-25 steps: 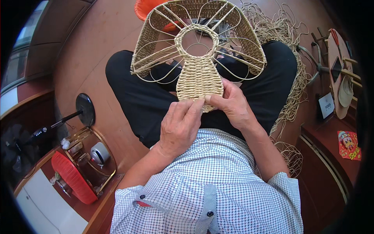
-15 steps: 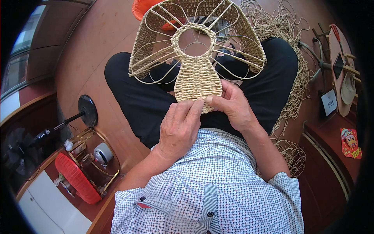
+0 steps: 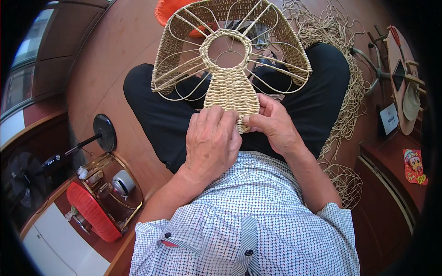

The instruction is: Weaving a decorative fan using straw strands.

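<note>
Across my lap rests a partly woven basket frame. Its straw-coloured, vase-shaped woven panel point(image 3: 231, 85) points toward me and joins a wrapped ring point(image 3: 247, 43). Beyond it, thin wire loops and spokes spread to a curved woven side wall point(image 3: 299, 51). My right hand point(image 3: 275, 126) grips the panel's lower right edge, thumb on top and fingers behind. My left hand point(image 3: 212, 140) lies over the lower left of the panel with its fingers curled in. Its fingertips, and whatever they hold, are hidden.
A tangled heap of straw-coloured cord point(image 3: 340, 110) lies on the floor at my right. An orange-red container point(image 3: 166, 11) stands behind the frame. To my left are a black fan point(image 3: 27, 179), a red ribbed cover point(image 3: 92, 211) and a metal-framed stand point(image 3: 133, 191). Further right stands a wooden stool point(image 3: 397, 60).
My left hand has shifted slightly up and left, its fingers curling away from the right thumb. My right hand keeps its grip. The basket frame has moved slightly left.
</note>
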A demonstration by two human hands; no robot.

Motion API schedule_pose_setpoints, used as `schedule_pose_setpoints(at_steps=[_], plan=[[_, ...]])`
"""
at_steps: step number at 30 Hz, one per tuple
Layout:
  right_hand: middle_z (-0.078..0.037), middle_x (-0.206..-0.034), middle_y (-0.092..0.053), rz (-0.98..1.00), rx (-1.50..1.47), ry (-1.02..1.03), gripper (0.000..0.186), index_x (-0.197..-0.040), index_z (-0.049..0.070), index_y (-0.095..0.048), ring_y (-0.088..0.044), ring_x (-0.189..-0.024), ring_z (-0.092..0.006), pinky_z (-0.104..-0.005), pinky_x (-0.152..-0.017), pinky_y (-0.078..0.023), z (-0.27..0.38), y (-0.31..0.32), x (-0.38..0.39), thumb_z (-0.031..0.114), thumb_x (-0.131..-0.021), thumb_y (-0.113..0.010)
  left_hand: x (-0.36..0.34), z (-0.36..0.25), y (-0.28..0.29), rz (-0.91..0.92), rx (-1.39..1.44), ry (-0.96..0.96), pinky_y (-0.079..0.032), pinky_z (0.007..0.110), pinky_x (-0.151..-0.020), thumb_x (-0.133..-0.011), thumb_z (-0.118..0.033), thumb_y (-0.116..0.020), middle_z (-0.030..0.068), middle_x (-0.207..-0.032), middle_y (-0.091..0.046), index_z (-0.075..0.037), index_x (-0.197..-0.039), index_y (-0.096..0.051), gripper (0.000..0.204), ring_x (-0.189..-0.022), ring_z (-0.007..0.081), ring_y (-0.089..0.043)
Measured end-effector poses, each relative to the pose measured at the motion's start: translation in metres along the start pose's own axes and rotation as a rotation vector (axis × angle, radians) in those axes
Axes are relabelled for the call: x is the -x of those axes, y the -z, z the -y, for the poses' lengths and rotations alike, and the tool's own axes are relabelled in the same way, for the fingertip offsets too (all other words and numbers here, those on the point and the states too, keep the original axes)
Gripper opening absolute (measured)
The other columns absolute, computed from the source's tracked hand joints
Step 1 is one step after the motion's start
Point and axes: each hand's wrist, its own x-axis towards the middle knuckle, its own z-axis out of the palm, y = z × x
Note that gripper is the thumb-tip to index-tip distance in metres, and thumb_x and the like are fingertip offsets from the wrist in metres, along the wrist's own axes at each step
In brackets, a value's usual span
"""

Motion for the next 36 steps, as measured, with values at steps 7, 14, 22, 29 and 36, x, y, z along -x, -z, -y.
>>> schedule_pose_setpoints(at_steps=[7, 14, 22, 29, 36], plan=[[-0.008, -0.117, -0.073, -0.050, 0.018, 0.086, 0.045, -0.136, -0.004, -0.057, -0.072, -0.097, -0.0106, -0.0272, -0.085, -0.061, -0.001, -0.008, 0.001, 0.000, -0.093, -0.068, 0.003, 0.011, -0.003, -0.115, 0.377, 0.195, -0.053, 0.034, -0.071, -0.088, 0.001, -0.076, 0.0081, -0.091, -0.066, -0.002, -0.102, -0.074, 0.015, -0.079, 0.0197, -0.065], [-0.009, -0.122, -0.072, -0.079, 0.032, 0.086, 0.050, -0.140, -0.004, -0.054, -0.072, -0.102, -0.0121, -0.0280, -0.088, -0.062, -0.001, -0.010, 0.005, 0.000, -0.093, -0.068, -0.001, 0.016, -0.004, -0.070, 0.392, 0.223, -0.053, 0.030, -0.069, -0.088, 0.000, -0.077, 0.0081, -0.089, -0.065, -0.001, -0.101, -0.072, 0.014, -0.076, 0.0169, -0.065], [-0.010, -0.131, -0.070, -0.050, 0.094, 0.080, 0.058, -0.146, -0.005, -0.051, -0.071, -0.113, -0.0138, -0.0301, -0.097, -0.059, -0.009, -0.008, -0.001, 0.003, -0.093, -0.073, -0.019, 0.025, -0.004, 0.070, 0.483, 0.346, -0.053, 0.036, -0.071, -0.086, -0.003, -0.074, 0.0085, -0.082, -0.063, 0.001, -0.095, -0.066, 0.013, -0.075, 0.0196, -0.064], [-0.011, -0.130, -0.071, -0.048, 0.080, 0.092, 0.053, -0.144, -0.004, -0.053, -0.072, -0.113, -0.0137, -0.0298, -0.097, -0.060, -0.008, -0.013, 0.002, 0.006, -0.096, -0.074, 0.022, 0.039, -0.003, -0.315, 0.843, 0.574, -0.052, 0.022, -0.075, -0.103, -0.011, -0.072, -0.0001, -0.099, -0.067, -0.001, -0.121, -0.068, 0.021, -0.084, 0.0054, -0.061], [-0.009, -0.127, -0.071, -0.067, 0.133, 0.078, 0.050, -0.143, -0.003, -0.053, -0.071, -0.105, -0.0109, -0.0264, -0.087, -0.062, -0.007, -0.011, 0.006, 0.010, -0.099, -0.073, 0.022, 0.043, -0.024, 0.080, 1.318, 0.745, -0.057, 0.023, -0.069, -0.103, -0.024, -0.075, 0.0038, -0.096, -0.072, 0.001, -0.121, -0.067, 0.032, -0.076, 0.0074, -0.066]])
